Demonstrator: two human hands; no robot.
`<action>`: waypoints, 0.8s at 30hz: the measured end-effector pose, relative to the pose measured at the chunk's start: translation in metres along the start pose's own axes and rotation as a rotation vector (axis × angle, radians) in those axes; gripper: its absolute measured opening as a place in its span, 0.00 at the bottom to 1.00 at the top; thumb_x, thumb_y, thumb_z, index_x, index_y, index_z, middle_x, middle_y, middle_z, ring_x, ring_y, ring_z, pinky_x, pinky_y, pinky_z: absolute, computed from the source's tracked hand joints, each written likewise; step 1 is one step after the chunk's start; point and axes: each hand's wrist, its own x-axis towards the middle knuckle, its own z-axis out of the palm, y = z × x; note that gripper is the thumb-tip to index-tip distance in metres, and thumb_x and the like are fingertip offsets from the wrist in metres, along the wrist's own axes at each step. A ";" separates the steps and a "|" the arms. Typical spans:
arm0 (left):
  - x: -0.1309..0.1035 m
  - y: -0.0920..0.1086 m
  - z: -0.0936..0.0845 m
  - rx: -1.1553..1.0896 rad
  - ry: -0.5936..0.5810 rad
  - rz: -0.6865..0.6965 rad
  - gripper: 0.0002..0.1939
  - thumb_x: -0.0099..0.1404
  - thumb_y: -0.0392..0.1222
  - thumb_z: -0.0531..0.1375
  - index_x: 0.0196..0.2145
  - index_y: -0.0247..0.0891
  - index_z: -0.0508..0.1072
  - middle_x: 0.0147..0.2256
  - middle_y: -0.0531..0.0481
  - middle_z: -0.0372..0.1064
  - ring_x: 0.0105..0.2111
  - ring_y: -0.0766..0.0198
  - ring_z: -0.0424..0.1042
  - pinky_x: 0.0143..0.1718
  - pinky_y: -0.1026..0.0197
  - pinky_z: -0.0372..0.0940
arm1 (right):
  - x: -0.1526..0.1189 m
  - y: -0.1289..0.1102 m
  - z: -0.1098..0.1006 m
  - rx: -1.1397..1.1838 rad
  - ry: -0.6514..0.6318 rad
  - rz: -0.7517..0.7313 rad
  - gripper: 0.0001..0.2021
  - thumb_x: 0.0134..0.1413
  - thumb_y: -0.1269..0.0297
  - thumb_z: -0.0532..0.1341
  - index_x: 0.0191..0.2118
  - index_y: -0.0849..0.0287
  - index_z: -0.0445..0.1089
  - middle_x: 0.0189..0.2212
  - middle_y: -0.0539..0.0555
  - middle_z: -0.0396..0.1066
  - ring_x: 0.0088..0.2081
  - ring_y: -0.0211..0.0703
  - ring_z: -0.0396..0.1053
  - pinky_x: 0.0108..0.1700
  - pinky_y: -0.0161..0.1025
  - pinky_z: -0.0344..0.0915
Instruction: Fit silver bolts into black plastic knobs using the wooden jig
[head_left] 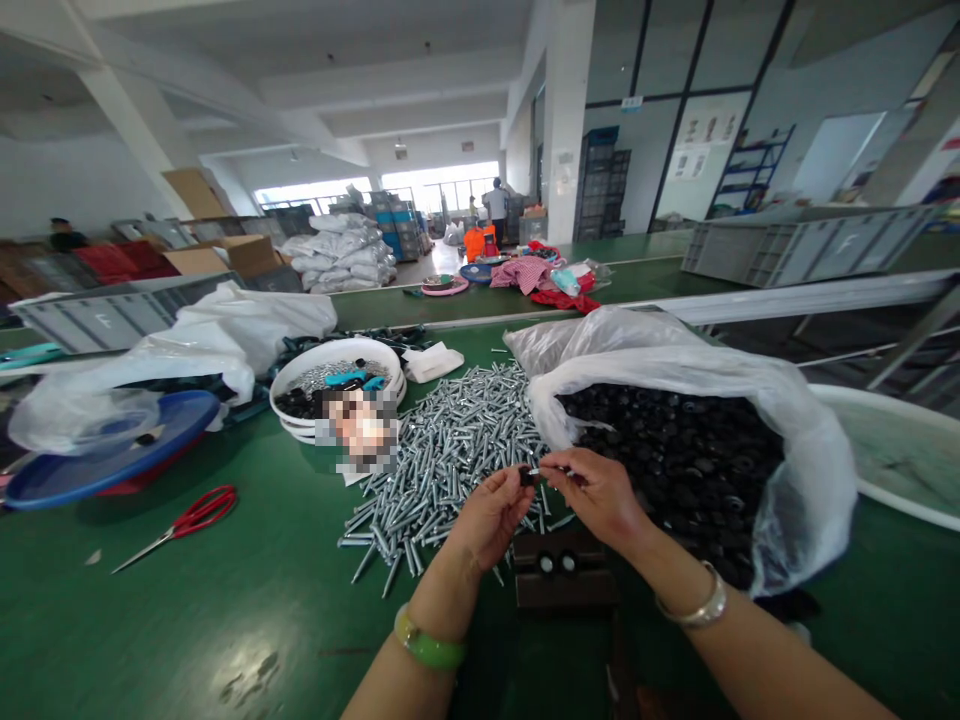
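My left hand pinches a small black part in front of the screw pile. Against that part, my right hand holds a silvery screw between thumb and fingers. Many loose silver screws lie heaped on the green table beyond my left hand. To the right, an open white plastic bag holds many black parts. Below my hands sits a dark block with two round pieces on it.
Red-handled scissors lie on the green table at the left, near a blue tray. White bowls stand behind the screws. A white round tray is at the far right. Grey crates and people stand farther back.
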 end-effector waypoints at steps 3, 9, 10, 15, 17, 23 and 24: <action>0.000 -0.002 0.000 0.032 0.015 0.024 0.08 0.53 0.33 0.65 0.33 0.30 0.72 0.27 0.51 0.71 0.23 0.74 0.71 0.26 0.75 0.68 | 0.001 -0.004 0.002 -0.063 -0.108 -0.075 0.07 0.56 0.64 0.55 0.33 0.57 0.70 0.29 0.52 0.74 0.32 0.40 0.71 0.35 0.36 0.65; -0.002 -0.005 0.003 0.120 -0.057 0.060 0.16 0.45 0.39 0.70 0.33 0.31 0.73 0.28 0.52 0.70 0.24 0.75 0.69 0.26 0.75 0.66 | 0.000 -0.005 0.007 -0.052 -0.164 0.063 0.05 0.55 0.63 0.55 0.34 0.57 0.66 0.25 0.50 0.71 0.27 0.39 0.68 0.31 0.35 0.63; -0.002 -0.004 0.004 0.124 -0.047 0.072 0.17 0.44 0.40 0.70 0.32 0.32 0.73 0.27 0.53 0.70 0.23 0.75 0.69 0.26 0.75 0.65 | 0.000 -0.004 0.007 -0.029 -0.168 0.105 0.06 0.55 0.62 0.55 0.34 0.57 0.65 0.23 0.49 0.69 0.25 0.38 0.67 0.28 0.34 0.62; 0.001 0.002 -0.001 0.329 0.148 0.204 0.18 0.41 0.43 0.70 0.30 0.34 0.72 0.25 0.56 0.66 0.21 0.76 0.64 0.25 0.72 0.63 | 0.003 0.002 -0.006 0.165 -0.062 0.257 0.10 0.54 0.56 0.56 0.28 0.56 0.59 0.18 0.45 0.61 0.17 0.33 0.59 0.20 0.31 0.56; 0.003 0.002 -0.004 0.556 0.186 0.285 0.18 0.43 0.46 0.69 0.30 0.33 0.73 0.23 0.56 0.65 0.21 0.74 0.63 0.23 0.70 0.61 | 0.002 0.002 -0.009 0.158 -0.016 0.235 0.10 0.53 0.56 0.56 0.28 0.56 0.60 0.18 0.45 0.61 0.18 0.33 0.59 0.21 0.31 0.55; -0.001 0.007 -0.003 1.337 0.068 0.648 0.14 0.51 0.48 0.63 0.32 0.35 0.75 0.24 0.52 0.67 0.23 0.69 0.62 0.25 0.66 0.58 | -0.001 -0.001 0.001 -0.035 -0.205 0.096 0.07 0.54 0.62 0.56 0.28 0.57 0.63 0.19 0.46 0.62 0.22 0.34 0.60 0.25 0.32 0.56; -0.002 0.008 -0.001 1.416 0.036 0.700 0.12 0.53 0.47 0.63 0.31 0.36 0.75 0.25 0.52 0.68 0.24 0.68 0.63 0.27 0.65 0.58 | -0.001 -0.002 0.002 -0.054 -0.244 0.090 0.07 0.53 0.62 0.56 0.28 0.58 0.63 0.19 0.46 0.62 0.22 0.34 0.61 0.25 0.32 0.56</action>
